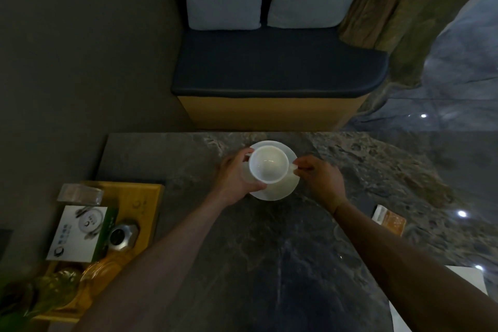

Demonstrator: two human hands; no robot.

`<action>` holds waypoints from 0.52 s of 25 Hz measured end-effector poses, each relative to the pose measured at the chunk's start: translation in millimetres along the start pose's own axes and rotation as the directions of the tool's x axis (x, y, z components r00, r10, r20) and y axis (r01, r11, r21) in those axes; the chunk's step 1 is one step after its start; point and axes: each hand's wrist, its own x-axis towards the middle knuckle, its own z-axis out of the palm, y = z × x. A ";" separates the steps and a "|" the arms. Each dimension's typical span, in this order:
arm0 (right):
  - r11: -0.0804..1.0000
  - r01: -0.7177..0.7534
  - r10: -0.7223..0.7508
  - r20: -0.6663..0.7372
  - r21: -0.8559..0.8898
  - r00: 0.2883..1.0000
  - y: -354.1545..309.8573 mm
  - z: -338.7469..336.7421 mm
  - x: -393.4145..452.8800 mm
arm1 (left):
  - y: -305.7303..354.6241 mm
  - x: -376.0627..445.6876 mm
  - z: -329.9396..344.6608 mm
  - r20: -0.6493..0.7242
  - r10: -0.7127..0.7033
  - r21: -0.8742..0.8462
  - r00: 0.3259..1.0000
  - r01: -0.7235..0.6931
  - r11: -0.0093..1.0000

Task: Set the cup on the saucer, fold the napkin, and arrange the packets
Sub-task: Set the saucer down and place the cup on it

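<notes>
An empty white cup [268,164] stands upright over a white saucer [283,188] near the far edge of the dark marble table [242,250]. My left hand [234,178] wraps the cup's left side, thumb at the front and fingers on the far rim. My right hand [320,178] pinches the cup's handle on its right side. Whether the cup rests on the saucer or hovers just above it I cannot tell. Orange and white packets [389,219] lie flat at the table's right, beside my right forearm. A white napkin [463,283] shows at the lower right corner.
A yellow wooden tray [145,197] at the left holds a white-and-green box [80,234], a metal tin [122,236], a clear wrapped item [80,194] and glassware [62,286]. Beyond the table stands a bench with a dark cushion [277,65] and two white pillows.
</notes>
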 end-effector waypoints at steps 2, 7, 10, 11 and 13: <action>1.000 -0.008 0.008 0.003 0.003 1.000 0.2 -0.5 1.3 | 0.6 0.9 -0.5 -0.003 0.005 0.001 1.000 -0.005 1.000; 1.000 0.002 -0.002 0.004 0.009 1.000 1.3 -4.8 2.7 | 3.1 2.5 1.9 -0.003 0.010 0.022 1.000 -0.010 1.000; 1.000 0.013 -0.013 -0.004 -0.001 1.000 1.7 -6.5 3.4 | 3.6 2.8 4.5 -0.012 0.015 0.040 1.000 -0.014 0.999; 1.000 0.015 -0.015 -0.007 -0.001 1.000 1.1 -7.0 3.5 | 2.8 3.1 4.9 -0.014 0.016 0.049 1.000 -0.016 0.999; 1.000 0.015 -0.015 -0.013 0.001 1.000 -0.8 -8.3 3.6 | 1.7 3.3 5.2 -0.014 0.022 0.060 1.000 -0.022 0.998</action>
